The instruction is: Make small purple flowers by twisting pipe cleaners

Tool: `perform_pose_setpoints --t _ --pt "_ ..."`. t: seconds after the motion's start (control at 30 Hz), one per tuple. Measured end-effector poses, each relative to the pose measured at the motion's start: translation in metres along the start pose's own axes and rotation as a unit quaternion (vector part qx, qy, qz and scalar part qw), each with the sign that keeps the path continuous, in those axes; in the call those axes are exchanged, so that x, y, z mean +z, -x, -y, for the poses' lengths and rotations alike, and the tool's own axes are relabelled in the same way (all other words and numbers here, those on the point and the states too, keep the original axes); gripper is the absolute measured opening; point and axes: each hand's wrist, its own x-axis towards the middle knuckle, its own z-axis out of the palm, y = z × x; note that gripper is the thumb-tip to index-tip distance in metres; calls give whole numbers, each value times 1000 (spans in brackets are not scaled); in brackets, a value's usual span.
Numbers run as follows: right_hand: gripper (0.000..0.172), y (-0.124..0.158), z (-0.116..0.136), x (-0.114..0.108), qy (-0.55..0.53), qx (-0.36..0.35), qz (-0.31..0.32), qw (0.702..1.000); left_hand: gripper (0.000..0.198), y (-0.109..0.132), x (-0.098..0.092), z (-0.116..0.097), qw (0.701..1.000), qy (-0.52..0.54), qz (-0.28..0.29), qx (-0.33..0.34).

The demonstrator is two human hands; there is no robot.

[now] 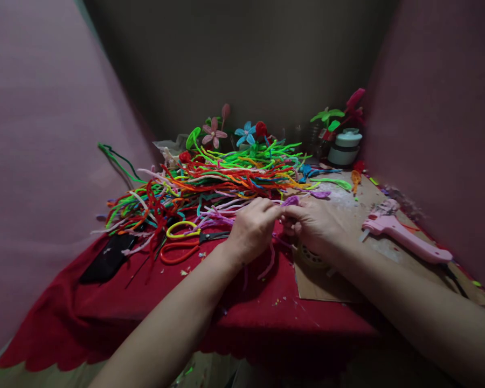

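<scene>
Both hands meet over the front middle of the red-covered table. A folded or looped purple pipe cleaner (290, 200) shows above the fingertips, pinched between my left hand (254, 230) and my right hand (313, 223). Purple and pink strands hang below the fingers; which of them join the held piece I cannot tell. Just left of my left hand lie scissors (180, 261) with one yellow and one red handle loop, their blades partly behind the hand. Beneath my right hand is a round roll (310, 257), mostly covered by the wrist.
A heap of multicoloured pipe cleaners (226, 175) spreads behind my hands. On the cardboard (327, 291) at right lies a pink glue gun (412, 237). A black phone (107, 261) lies at left. Pipe-cleaner flowers (214, 133) and a lidded jar (345, 148) stand at the back.
</scene>
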Motion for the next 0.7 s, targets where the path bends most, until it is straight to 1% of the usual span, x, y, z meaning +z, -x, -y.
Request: perform_pose_setpoints --t 0.03,0.07,0.1,0.13,0.17,0.2,0.23,0.27,0.3,0.33,0.37,0.4,0.43,0.47,0.5,0.53,0.57,0.6,0.63,0.67,0.7 --pt "20 -1 0 -1 -13 -1 0 1000 20 0 0 0 999 -35 12 30" --pt "21 -2 0 -1 -20 -1 -1 1000 21 0 0 -1 998 -44 15 37" --pt "21 -2 0 -1 -23 -1 -1 1000 20 -1 -1 -2 999 -24 10 18" --pt "20 -3 0 -2 -21 -2 0 1000 18 -2 -2 -2 999 23 1 -24" --pt "18 -3 0 -2 -15 -6 2 1000 15 -3 -3 -2 992 96 -11 -85" --pt "17 -3 0 -2 -5 -13 6 1000 13 -4 -5 -1 970 184 -15 -155" --pt "16 -2 0 -3 10 -23 12 1000 15 -6 -7 0 934 277 -4 -224" --pt "15 -1 0 -3 29 -35 19 999 18 -7 -9 1 888 364 22 -280" --pt "14 0 0 -3 50 -45 25 997 22 -7 -12 3 841 434 57 -317" --pt "14 1 0 -2 69 -53 28 996 25 -8 -14 5 800 486 94 -338" --pt "13 2 0 -2 87 -60 29 994 25 -8 -16 6 770 519 127 -347" --pt "13 4 1 -2 106 -67 28 992 24 -8 -18 7 753 537 152 -349" --pt "13 5 2 -1 122 -75 25 989 23 -8 -19 8 747 541 166 -348" --pt "12 6 3 0 137 -82 20 987 22 -8 -19 7 753 533 171 -347" --pt "12 7 5 0 152 -89 13 984 20 -8 -19 6 770 511 170 -342" --pt "12 8 6 1 166 -95 6 981 19 -8 -18 5 800 472 161 -333" --pt "13 9 7 2 176 -98 -2 980 17 -8 -16 3 843 412 145 -313" --pt "14 9 8 3 180 -99 -11 979 15 -7 -14 0 893 330 121 -282" --pt "14 9 8 3 182 -95 -18 979 13 -6 -12 -2 941 226 91 -235" --pt "14 9 7 4 177 -87 -23 980 12 -5 -9 -3 976 110 61 -175" --pt "15 8 6 4 159 -75 -25 984 13 -3 -7 -5 993 -7 37 -109"
